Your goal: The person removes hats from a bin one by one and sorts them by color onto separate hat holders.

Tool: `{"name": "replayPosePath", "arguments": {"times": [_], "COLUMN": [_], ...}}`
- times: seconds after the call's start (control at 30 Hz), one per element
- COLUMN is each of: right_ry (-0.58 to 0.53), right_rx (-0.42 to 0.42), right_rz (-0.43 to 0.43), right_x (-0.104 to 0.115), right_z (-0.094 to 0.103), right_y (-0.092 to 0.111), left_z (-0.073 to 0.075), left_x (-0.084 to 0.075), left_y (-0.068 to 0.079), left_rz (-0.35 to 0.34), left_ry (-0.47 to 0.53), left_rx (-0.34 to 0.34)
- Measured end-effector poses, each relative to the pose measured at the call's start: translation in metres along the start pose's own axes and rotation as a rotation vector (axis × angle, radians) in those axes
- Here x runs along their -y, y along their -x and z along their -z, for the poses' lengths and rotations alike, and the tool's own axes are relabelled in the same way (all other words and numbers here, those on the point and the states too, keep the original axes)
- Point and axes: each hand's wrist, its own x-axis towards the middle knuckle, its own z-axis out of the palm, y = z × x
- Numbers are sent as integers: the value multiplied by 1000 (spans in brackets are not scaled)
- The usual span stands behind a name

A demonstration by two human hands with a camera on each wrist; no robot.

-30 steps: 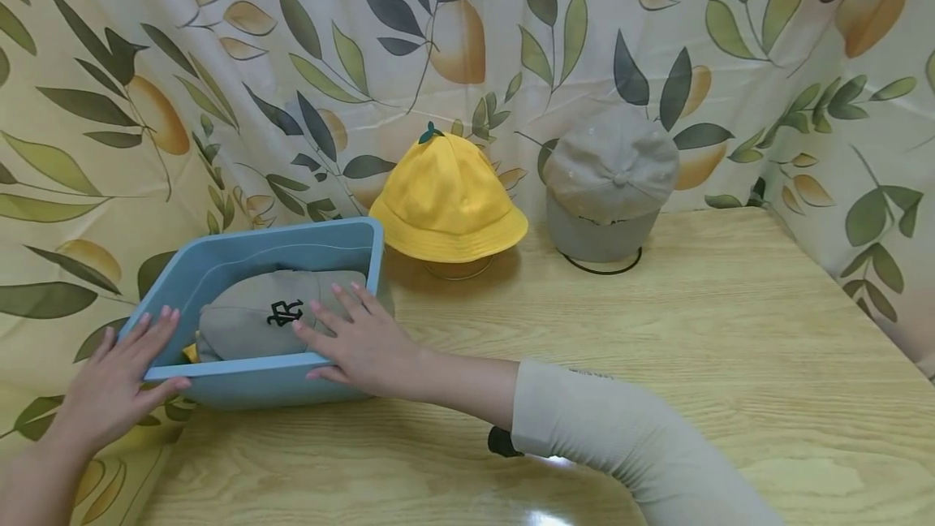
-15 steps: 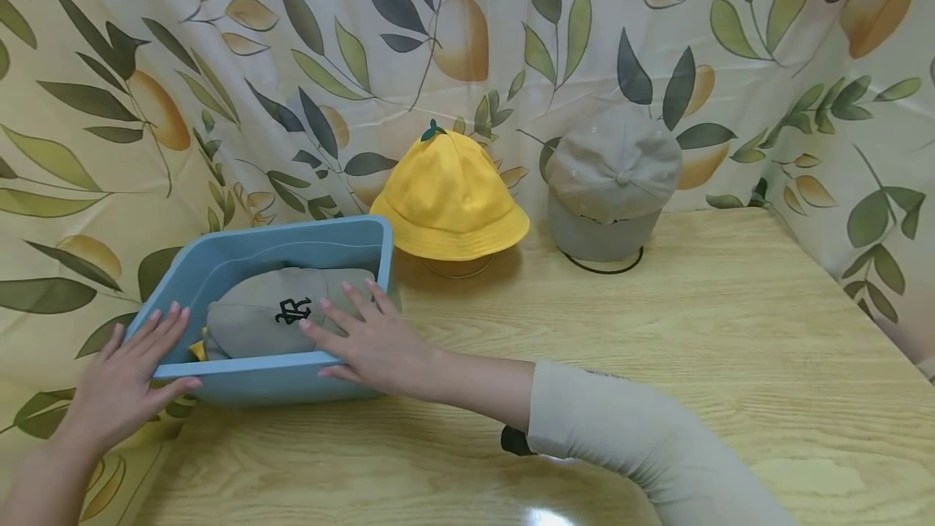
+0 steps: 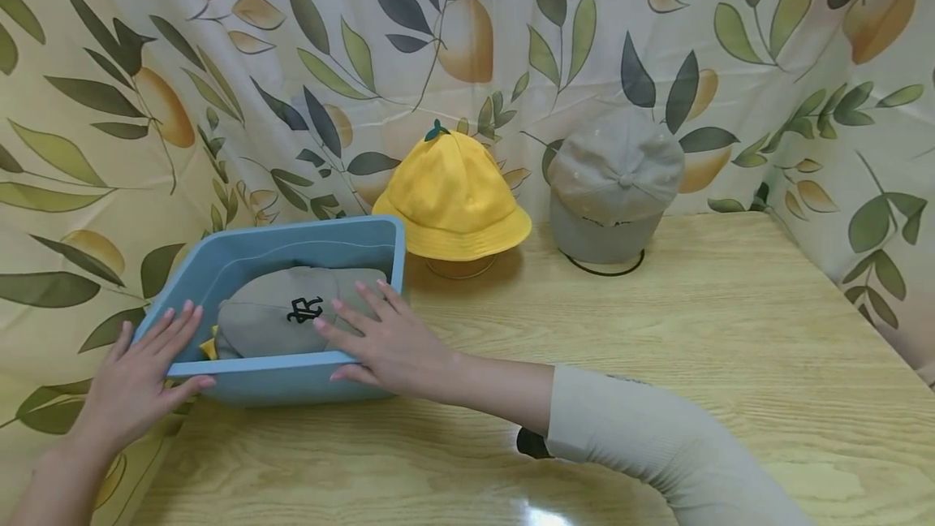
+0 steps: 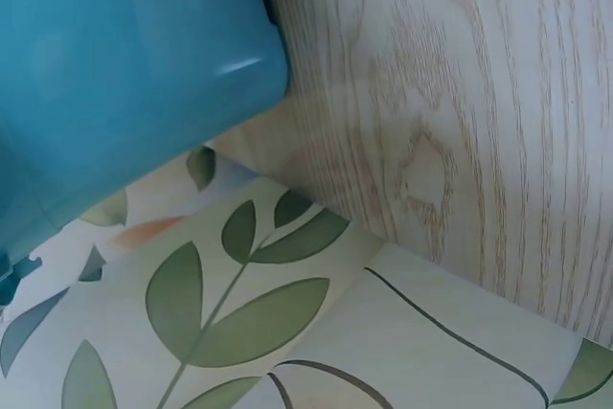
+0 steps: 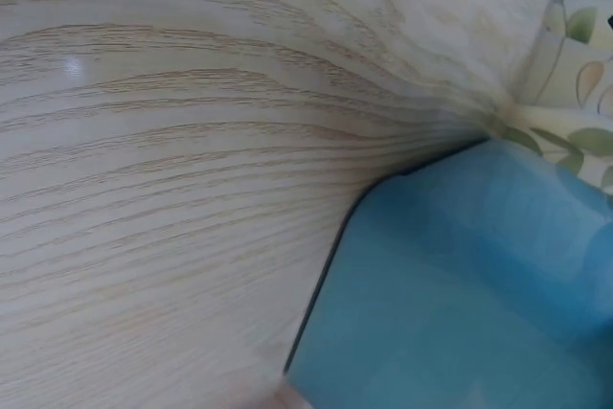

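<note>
A grey cap (image 3: pixel 259 316) mostly hides something yellow (image 3: pixel 208 347) inside the blue bin (image 3: pixel 277 390); left hand (image 3: pixel 135 384) and right hand (image 3: pixel 398 347) lie spread on its rim. It sits at the left edge of the counter (image 3: pixel 701 315), which stretches rightward.

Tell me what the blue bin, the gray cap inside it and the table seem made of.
Blue bin: likely plastic, smooth and slightly glossy; a highlight shows on its corner in the left wrist view.
Gray cap: probably cloth, matte, with a seam and black lettering that looks stitched.
Table: wood or wood-look laminate, I can't tell which; shiny, with grain and a bright reflection.
</note>
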Motion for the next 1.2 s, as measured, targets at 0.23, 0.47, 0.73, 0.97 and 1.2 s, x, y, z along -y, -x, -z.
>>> {"name": "replayPosePath", "arguments": {"times": [0.23, 0.47, 0.73, 0.97, 1.2], "right_ry": [-12, 0, -21, -22, -29], "right_rx": [-24, -96, -73, -75, -92], "right_rz": [0, 8, 10, 1, 2], "right_x": [-3, -6, -7, -10, -12], "right_z": [1, 6, 8, 8, 9], "right_y": [6, 13, 21, 29, 38], "left_z": [1, 1, -2, -8, -10], "left_x": [-8, -15, -23, -31, -37], "left_y": [0, -2, -1, -5, -8], "left_rz": [-3, -24, -29, -60, -84], "left_ry": [5, 3, 0, 0, 4], "left_rx": [-33, -66, -64, -150, -173]}}
